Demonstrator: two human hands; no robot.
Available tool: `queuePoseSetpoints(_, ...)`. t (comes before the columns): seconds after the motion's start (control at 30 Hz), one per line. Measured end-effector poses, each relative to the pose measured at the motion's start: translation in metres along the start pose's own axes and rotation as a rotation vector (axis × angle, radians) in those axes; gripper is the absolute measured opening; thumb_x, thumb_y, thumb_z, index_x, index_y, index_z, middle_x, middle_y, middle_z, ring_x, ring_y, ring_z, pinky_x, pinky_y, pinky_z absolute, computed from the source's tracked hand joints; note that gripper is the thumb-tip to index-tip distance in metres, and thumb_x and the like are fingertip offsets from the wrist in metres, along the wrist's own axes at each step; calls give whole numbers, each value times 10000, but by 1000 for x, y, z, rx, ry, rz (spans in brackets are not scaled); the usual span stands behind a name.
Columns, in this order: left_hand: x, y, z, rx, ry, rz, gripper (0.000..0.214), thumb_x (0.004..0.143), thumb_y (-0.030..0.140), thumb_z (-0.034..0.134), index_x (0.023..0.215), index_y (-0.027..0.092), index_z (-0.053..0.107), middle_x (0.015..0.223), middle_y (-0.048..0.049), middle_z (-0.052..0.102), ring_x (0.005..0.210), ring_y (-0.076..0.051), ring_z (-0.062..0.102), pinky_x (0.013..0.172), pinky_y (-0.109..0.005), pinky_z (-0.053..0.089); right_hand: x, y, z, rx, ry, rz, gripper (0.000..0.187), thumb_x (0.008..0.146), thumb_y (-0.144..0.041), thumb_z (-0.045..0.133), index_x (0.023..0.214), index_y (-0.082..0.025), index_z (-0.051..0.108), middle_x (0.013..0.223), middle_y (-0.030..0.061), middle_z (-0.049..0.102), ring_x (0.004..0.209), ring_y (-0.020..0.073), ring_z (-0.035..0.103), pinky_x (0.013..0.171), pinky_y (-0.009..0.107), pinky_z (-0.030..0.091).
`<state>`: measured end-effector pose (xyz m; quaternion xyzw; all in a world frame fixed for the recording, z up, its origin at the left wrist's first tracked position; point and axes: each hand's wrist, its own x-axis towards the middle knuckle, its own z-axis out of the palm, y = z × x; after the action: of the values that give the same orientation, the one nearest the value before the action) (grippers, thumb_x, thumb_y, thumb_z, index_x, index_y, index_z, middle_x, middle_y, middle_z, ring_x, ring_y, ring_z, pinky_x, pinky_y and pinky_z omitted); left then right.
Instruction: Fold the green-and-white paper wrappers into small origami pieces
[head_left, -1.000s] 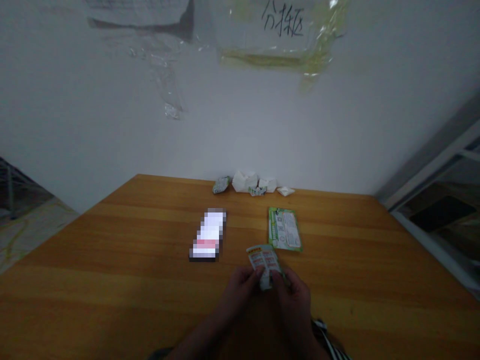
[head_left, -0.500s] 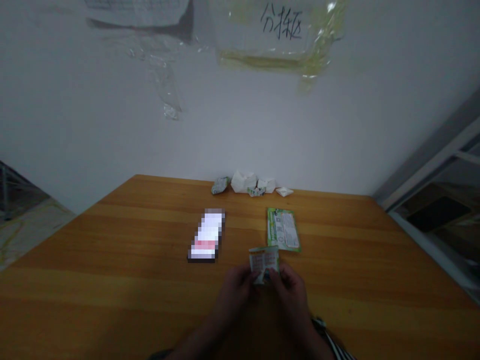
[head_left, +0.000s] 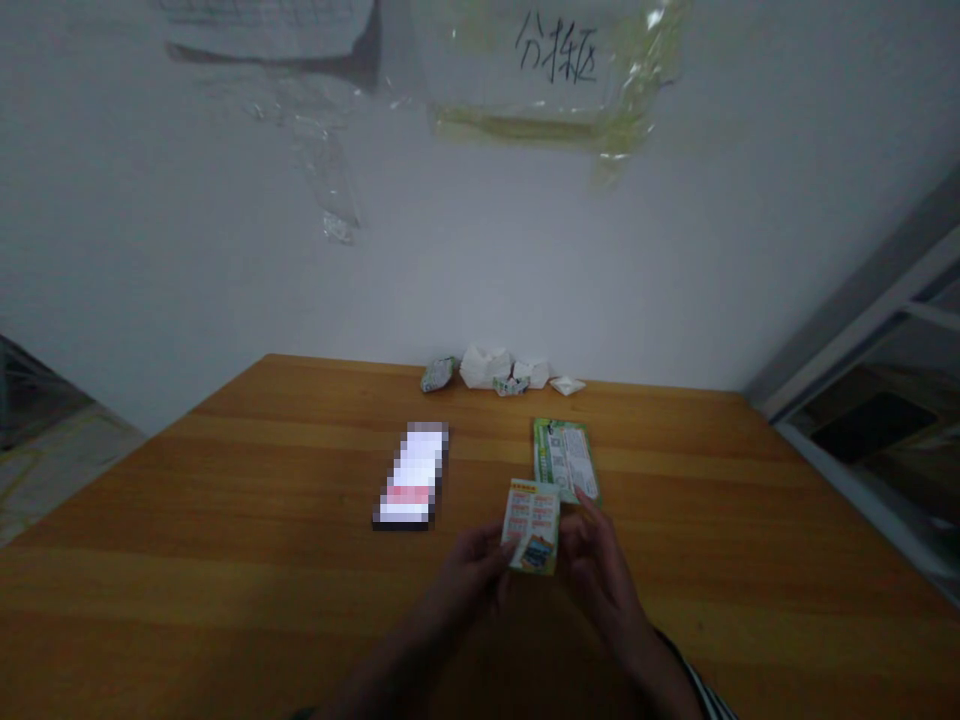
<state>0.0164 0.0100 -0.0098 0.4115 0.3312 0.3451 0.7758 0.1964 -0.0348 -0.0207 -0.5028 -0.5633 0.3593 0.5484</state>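
My left hand [head_left: 474,565] is closed on a small printed card [head_left: 531,525], its thumb over the lower left part. The card has a yellow heading, rows of reddish print and a dark picture at the bottom right; it is tilted up toward me above the table. My right hand [head_left: 600,565] is beside the card's right edge, fingers loosely apart; whether a fingertip touches the edge I cannot tell. Just beyond the hands lies a flat green and white printed packet [head_left: 571,455], partly covered by the right fingertips and the card.
A phone [head_left: 412,475] with a lit, blurred screen lies left of the hands on the wooden table [head_left: 247,500]. Along the wall stand crumpled white tissues [head_left: 486,367] and a crumpled wrapper [head_left: 439,375]. A metal-framed shelf [head_left: 862,350] borders the right side.
The card now stands taller and flatter, with more of its print and picture showing. My right hand has let go and shifted right, its fingers spreading; the left still holds the card.
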Motion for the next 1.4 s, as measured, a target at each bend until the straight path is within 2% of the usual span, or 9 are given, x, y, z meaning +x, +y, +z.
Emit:
queuePoseSetpoints(0.1,0,4,-1,-66,-51,-70,387,796,392,644,1071,123,682,811,-94,727,403,-76,536,418,-190,432,6,-1,-15,-129,-233,-100,550,709,-309,748,1234,-293,582,1251,84,594,1156,279,536,984,421,417)
queuePoseSetpoints(0.2,0,5,-1,-71,-62,-66,374,788,395,653,1044,125,692,818,-91,720,479,-106,588,476,-208,471,10,-2,-18,-113,-230,-82,434,679,-235,768,1098,-307,684,1149,74,664,1087,282,589,949,440,453)
queuePoseSetpoints(0.37,0,2,-3,-48,-28,-57,377,804,389,635,1041,98,674,787,-95,716,493,-122,603,487,-219,472,8,-3,-11,-62,-262,20,469,700,-215,733,1156,-288,651,1199,76,651,1101,281,595,961,462,447)
queuePoseSetpoints(0.5,-3,2,2,-15,5,-23,390,845,388,582,1113,109,635,902,-116,724,715,-184,672,663,-267,515,5,6,-7,11,-67,64,191,777,-255,648,934,-252,757,979,76,746,901,247,688,832,393,531)
queuePoseSetpoints(0.63,-6,3,5,81,-12,252,653,767,402,679,1351,271,418,1024,-69,709,981,-233,638,917,-360,452,6,13,-4,72,176,198,157,727,-339,691,728,-195,751,727,63,759,708,234,705,691,348,564)
queuePoseSetpoints(0.73,-6,5,1,304,14,373,556,681,271,771,1209,289,597,1171,-74,649,1099,-270,580,971,-373,420,6,11,-1,140,175,207,198,708,-382,705,701,-186,729,695,55,748,680,227,700,658,329,566)
queuePoseSetpoints(0.9,-8,9,-1,422,112,360,131,751,222,675,824,239,783,1038,-89,722,929,-272,665,830,-364,511,1,9,3,187,53,160,91,695,-292,719,729,-216,757,740,53,760,713,223,708,695,331,563)
queuePoseSetpoints(1.23,-8,5,7,305,329,192,83,696,251,722,713,200,785,819,-61,780,782,-248,695,753,-317,520,1,1,22,204,131,77,75,711,-168,657,667,-198,709,810,44,704,807,199,652,735,276,517)
queuePoseSetpoints(1.4,-8,5,14,194,380,129,302,669,343,759,895,143,753,868,-90,774,783,-247,697,710,-300,535,-2,2,30,191,166,226,214,760,-316,657,612,-172,600,576,-16,584,536,130,544,517,210,454)
